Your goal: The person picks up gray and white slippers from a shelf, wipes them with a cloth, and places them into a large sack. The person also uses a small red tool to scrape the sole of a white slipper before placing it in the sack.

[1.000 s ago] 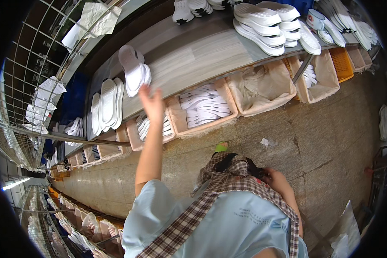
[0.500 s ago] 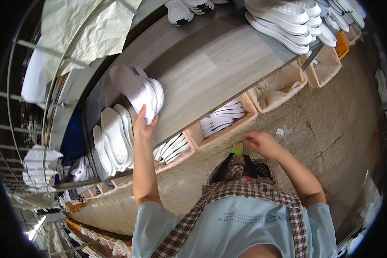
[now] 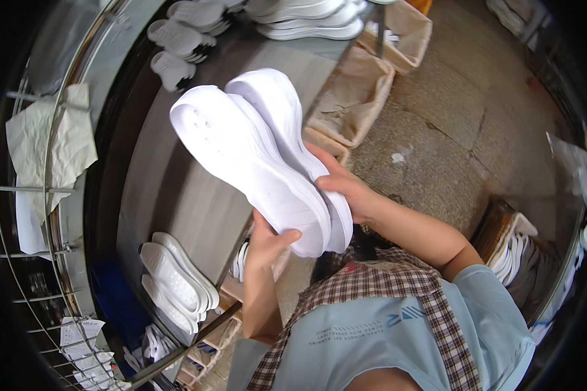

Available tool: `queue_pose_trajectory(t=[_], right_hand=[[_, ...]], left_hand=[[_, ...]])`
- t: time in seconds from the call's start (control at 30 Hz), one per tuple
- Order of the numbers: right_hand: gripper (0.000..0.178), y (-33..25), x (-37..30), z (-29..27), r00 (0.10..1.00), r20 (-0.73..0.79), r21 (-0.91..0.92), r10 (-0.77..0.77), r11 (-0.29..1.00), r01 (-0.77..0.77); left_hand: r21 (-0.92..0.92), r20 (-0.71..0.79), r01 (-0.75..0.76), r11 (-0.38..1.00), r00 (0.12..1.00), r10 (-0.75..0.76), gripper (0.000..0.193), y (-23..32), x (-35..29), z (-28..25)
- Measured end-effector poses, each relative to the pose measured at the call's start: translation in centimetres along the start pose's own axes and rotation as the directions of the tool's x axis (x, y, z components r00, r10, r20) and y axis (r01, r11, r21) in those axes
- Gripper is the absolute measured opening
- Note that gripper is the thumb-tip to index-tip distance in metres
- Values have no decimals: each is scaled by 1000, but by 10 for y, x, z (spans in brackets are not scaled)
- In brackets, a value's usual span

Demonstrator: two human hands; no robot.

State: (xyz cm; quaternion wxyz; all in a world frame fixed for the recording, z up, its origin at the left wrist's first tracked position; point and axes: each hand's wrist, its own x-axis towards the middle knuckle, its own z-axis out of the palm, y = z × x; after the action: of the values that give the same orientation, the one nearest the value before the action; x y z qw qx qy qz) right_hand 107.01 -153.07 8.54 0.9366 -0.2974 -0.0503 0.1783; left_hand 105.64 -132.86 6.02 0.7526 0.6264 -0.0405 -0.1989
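Observation:
A bundle of white shoe soles [image 3: 251, 156] is lifted in front of me, heels and toes roughly lined up. My left hand [image 3: 267, 241] grips its lower left end, thumb lying over the nearest sole. At the right side, my right hand [image 3: 342, 186] clasps the rear sole of the bundle with the thumb on top. How many soles are pressed together cannot be fully made out. Below and left of the bundle, more white soles [image 3: 176, 280] lie in overlapping rows on the grey wood-look table [image 3: 156, 176].
Stacked white soles [image 3: 306, 23] stand at the table's far end, beside black-and-white soles [image 3: 176, 45]. Lined bins [image 3: 352, 98] stand along the table's right edge. A wire guard [image 3: 52, 163] with hanging paper [image 3: 55, 140] curves along the left. Another crate of soles [image 3: 512, 247] is at the right.
The soles have been raised off the table side and brought closer to me. My right hand, free before, now grips them too. The view has turned.

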Motion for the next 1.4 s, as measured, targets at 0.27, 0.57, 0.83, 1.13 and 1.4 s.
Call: queue_pose_trajectory(t=[0.27, 0.57, 0.83, 1.13, 1.4], right_hand=[[63, -48, -109, 3, 954, -178, -47, -241, 971, 236], [56, -78, -199, -11, 891, -409, -67, -198, 980, 187], [54, -83, -238, -22, 867, -425, -159, -260, 964, 212], [53, -86, -250, -28, 860, -434, -153, -270, 962, 225], [70, -86, -246, -30, 832, -476, -211, -283, 956, 204]], left_hand=[[-440, 114, 96, 893, 992, -50, 53, 21, 51, 108], [-589, 480, 586, 556, 807, -343, 49, -13, 10, 209], [-559, 608, 636, 532, 751, -258, 49, -33, 3, 240], [-461, 556, 521, 718, 800, -223, 50, -40, -2, 250], [-536, 657, 607, 586, 736, -162, 58, -41, 1, 253]])
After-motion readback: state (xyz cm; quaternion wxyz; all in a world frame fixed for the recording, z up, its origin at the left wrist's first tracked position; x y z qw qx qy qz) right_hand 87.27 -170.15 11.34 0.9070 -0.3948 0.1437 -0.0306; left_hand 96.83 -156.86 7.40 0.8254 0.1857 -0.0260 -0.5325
